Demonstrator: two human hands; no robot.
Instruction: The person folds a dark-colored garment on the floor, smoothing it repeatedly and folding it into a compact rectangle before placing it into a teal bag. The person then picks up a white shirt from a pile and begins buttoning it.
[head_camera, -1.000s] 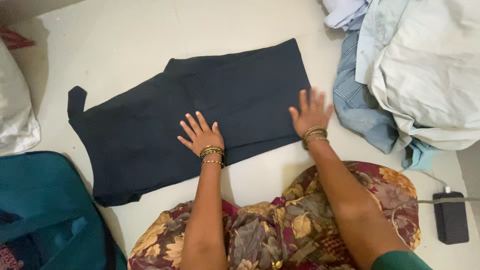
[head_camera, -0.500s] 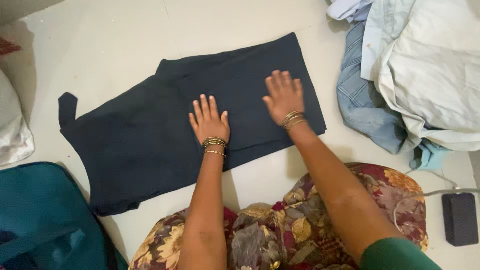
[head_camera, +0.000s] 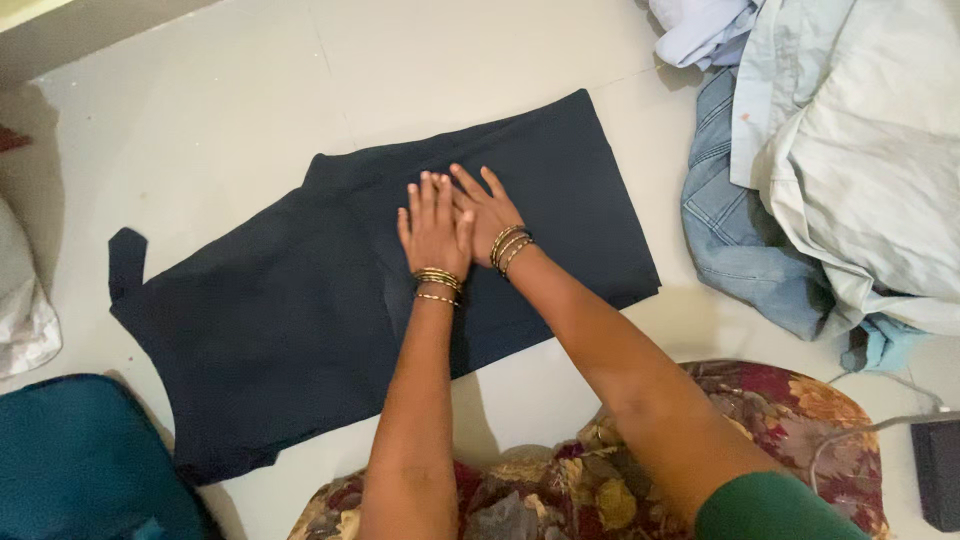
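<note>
Smoothing now: both palms have slid inward to meet at the middle of the cloth.
Bag: teal bag (head_camera: 75, 460) at 8 o'clock, untouched.
Garment: dark navy garment (head_camera: 290, 310) lies flat on the floor, centre of view.
Left hand: left hand (head_camera: 435, 232) flat, fingers together, pressing down.
Right hand: right hand (head_camera: 484, 208) flat, fingers slightly fanned, touching the left; a second ago it was out at the garment's 3 o'clock edge.
Pile: pale clothes heap (head_camera: 850, 160) at 2 o'clock.

No packages, labels, signs, screens.
</note>
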